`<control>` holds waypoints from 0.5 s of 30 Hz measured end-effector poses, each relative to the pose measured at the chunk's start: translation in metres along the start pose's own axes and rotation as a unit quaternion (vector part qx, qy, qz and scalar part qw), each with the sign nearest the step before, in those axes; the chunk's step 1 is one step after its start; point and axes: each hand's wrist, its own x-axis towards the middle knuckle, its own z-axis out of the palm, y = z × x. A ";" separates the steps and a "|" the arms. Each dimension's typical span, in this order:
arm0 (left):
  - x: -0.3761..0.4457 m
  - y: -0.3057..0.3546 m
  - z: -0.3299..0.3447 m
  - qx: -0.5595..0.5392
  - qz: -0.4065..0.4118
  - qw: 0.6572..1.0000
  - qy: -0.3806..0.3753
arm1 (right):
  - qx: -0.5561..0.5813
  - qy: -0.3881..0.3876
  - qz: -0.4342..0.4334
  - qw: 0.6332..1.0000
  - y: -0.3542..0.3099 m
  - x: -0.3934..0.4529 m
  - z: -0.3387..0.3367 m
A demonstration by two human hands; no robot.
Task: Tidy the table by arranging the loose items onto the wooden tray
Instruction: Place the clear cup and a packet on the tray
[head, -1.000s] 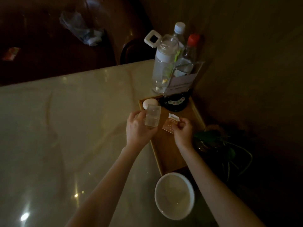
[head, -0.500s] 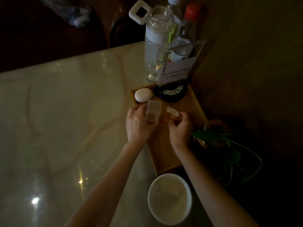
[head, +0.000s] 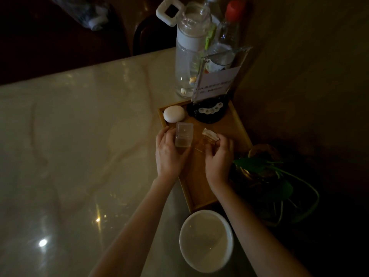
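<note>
A wooden tray (head: 237,124) lies at the table's right edge. At its far left corner rests a white egg (head: 174,113), and beside it stands a black round base with a sign holder (head: 207,113). My left hand (head: 169,154) grips a small clear plastic box (head: 184,134) over the tray's left side. My right hand (head: 218,156) pinches a small orange and white packet (head: 207,137) low over the tray's middle. Whether the box and packet touch the tray is unclear in the dim light.
A white bowl (head: 205,239) sits on the marble table (head: 79,146) just before the tray. Behind the tray stand a large clear jug with a white handle (head: 191,47) and a red-capped bottle (head: 227,41). A potted green plant (head: 265,176) is right of the tray.
Both hands have lowered the clear box and the packet closer to the tray. The view has tilted down and nearer, so the tray and bottles sit higher in frame.
</note>
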 end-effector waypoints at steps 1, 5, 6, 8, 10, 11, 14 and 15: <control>-0.001 0.001 0.000 -0.006 -0.001 1.000 0.003 | -0.009 0.000 -0.009 1.000 -0.001 -0.001 0.000; -0.003 0.003 0.000 -0.018 -0.004 1.000 0.001 | -0.001 0.004 -0.012 1.000 -0.006 -0.002 -0.003; -0.003 0.002 -0.001 -0.024 -0.007 1.000 -0.001 | 0.009 0.010 -0.021 1.000 -0.006 -0.003 -0.004; -0.005 -0.001 -0.006 -0.029 -0.017 0.999 -0.002 | 0.024 0.011 -0.043 0.999 -0.008 -0.007 -0.008; -0.009 -0.009 -0.016 -0.021 -0.015 1.000 -0.004 | 0.024 -0.001 -0.063 0.998 -0.009 -0.013 -0.011; -0.013 -0.014 -0.021 -0.008 -0.007 1.000 -0.005 | 0.022 -0.009 -0.074 0.997 -0.010 -0.017 -0.013; -0.023 -0.028 -0.035 0.056 -0.010 0.998 -0.009 | 0.017 -0.047 -0.078 0.996 -0.017 -0.029 -0.018; -0.026 -0.032 -0.038 0.079 -0.030 0.996 -0.011 | 0.012 -0.065 -0.066 0.996 -0.020 -0.033 -0.018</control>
